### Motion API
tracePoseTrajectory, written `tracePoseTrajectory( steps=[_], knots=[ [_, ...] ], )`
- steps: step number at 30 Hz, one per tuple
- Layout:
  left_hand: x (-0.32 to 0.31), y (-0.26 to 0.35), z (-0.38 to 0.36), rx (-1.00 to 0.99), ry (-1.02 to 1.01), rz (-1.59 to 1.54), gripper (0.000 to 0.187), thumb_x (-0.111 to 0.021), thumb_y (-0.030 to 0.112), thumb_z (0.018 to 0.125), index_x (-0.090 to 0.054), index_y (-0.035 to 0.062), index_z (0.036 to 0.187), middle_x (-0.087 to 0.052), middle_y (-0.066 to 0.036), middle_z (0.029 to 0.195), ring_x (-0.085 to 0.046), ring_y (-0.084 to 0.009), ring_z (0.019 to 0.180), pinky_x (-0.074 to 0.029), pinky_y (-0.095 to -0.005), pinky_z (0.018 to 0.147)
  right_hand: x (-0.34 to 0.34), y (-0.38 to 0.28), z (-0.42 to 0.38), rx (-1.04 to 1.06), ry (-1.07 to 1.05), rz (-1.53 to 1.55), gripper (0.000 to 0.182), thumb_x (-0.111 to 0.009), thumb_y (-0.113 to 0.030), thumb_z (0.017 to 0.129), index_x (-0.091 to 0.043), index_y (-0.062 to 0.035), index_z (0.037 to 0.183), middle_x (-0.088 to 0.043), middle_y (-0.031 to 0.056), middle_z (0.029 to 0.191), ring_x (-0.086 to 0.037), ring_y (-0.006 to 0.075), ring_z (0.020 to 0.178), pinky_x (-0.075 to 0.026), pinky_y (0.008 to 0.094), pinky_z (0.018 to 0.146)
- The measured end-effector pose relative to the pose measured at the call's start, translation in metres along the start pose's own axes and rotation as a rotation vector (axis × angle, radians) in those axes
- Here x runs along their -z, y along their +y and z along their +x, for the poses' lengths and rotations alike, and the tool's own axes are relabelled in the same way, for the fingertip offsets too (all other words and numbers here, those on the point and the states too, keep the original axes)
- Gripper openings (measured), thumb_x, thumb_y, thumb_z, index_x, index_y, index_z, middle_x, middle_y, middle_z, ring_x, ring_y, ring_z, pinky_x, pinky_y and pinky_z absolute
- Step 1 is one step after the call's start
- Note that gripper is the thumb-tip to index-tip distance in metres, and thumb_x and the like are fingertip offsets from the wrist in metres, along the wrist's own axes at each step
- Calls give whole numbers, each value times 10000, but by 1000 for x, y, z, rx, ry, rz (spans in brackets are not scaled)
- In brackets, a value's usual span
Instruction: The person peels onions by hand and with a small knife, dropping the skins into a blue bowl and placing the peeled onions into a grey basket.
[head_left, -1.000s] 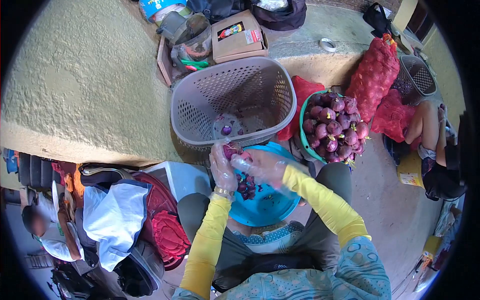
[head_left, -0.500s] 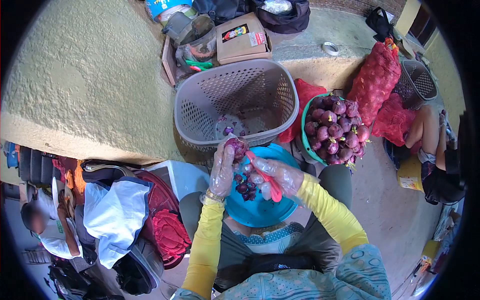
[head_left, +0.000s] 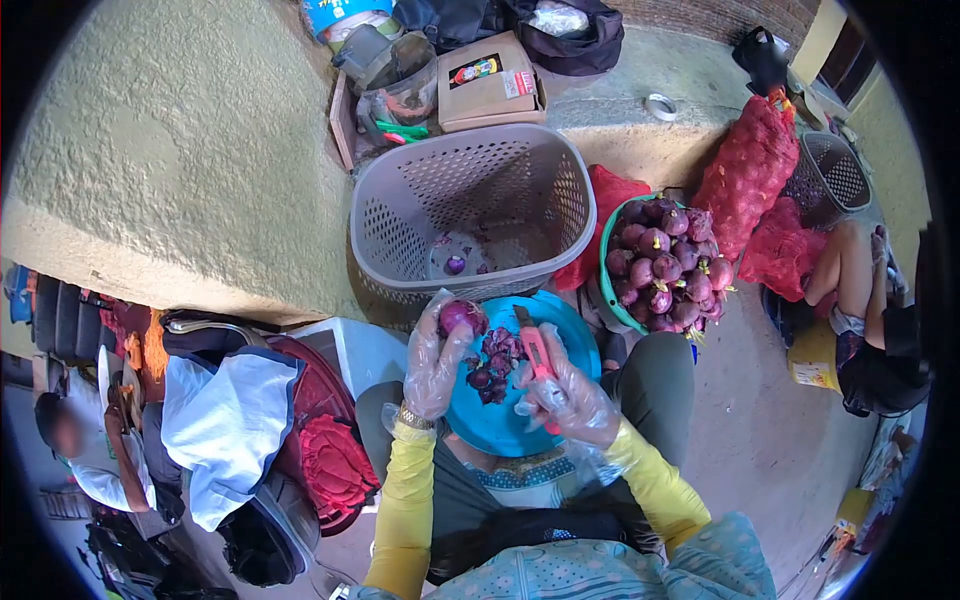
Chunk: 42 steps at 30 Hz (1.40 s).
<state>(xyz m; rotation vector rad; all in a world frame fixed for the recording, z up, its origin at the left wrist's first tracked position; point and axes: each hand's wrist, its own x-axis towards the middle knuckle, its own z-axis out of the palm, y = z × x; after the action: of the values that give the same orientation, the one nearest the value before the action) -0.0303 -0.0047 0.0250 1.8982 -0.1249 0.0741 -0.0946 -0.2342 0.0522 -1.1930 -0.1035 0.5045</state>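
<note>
My left hand (head_left: 436, 362), in a clear plastic glove, is closed around a purple onion (head_left: 461, 318) at the left side of a blue basin (head_left: 520, 435). In my gloved right hand (head_left: 578, 400) is a red-handled knife (head_left: 537, 352), its short blade pointing up and away from the onion. Dark onion peels and small pieces (head_left: 490, 375) lie in the basin between my hands. Beyond the basin stands a grey perforated basket (head_left: 470, 145) with a few onion scraps at its bottom.
A green tub (head_left: 607, 285) heaped with onions stands right of the basin, near a full red mesh sack (head_left: 745, 175). A cardboard box (head_left: 490, 90) sits behind the basket. One person sits at the far left (head_left: 85, 470); another person's legs (head_left: 850, 265) show at the right.
My right hand with the knife has moved down and right, away from the onion, and the blade now shows. My left hand has shifted slightly left and down with the onion.
</note>
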Motion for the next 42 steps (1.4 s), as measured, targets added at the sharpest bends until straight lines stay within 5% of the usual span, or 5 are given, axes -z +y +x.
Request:
tracePoseTrajectory(
  steps=[10,13,15,25,42],
  knots=[
    [-16,-11,9,22,15,-148,495,-534,344,1032,-482,18,1401,-614,-95,1166,-593,-148,972,-524,-291,756,10,28,16,565,130,-865,591,-472,-32,976,-298,-18,1541,-354,202,1571,-555,326,1283,-540,360,949],
    [-20,-8,9,-1,21,-111,488,-539,338,1029,-485,22,1397,-618,-94,1164,-596,-151,981,-521,-290,764,5,25,16,485,126,-709,528,-472,-33,1002,-325,48,1503,-384,283,1521,-395,407,1411,-376,408,1132],
    [-21,-2,9,42,4,-191,511,-577,311,1003,-481,-16,1384,-621,-141,1172,-584,-217,1073,-464,-360,962,7,29,20,577,176,-901,561,-497,-51,997,-313,2,1525,-444,234,1496,-488,371,1349,-464,390,1060],
    [-23,-1,9,41,8,-165,493,-590,307,998,-493,-16,1357,-600,-145,1215,-584,-224,1074,-453,-361,981,1,29,20,389,190,-814,563,-509,-52,991,-321,15,1517,-469,257,1461,-512,403,1306,-439,390,1063],
    [-35,-5,5,-29,-8,-100,592,-738,227,902,-427,-27,1337,-606,-184,1184,-607,-256,1082,-472,-392,973,-8,34,30,389,317,-1151,748,-523,7,851,-259,-13,1550,-616,263,1098,-669,387,697,-545,442,558]
  ],
)
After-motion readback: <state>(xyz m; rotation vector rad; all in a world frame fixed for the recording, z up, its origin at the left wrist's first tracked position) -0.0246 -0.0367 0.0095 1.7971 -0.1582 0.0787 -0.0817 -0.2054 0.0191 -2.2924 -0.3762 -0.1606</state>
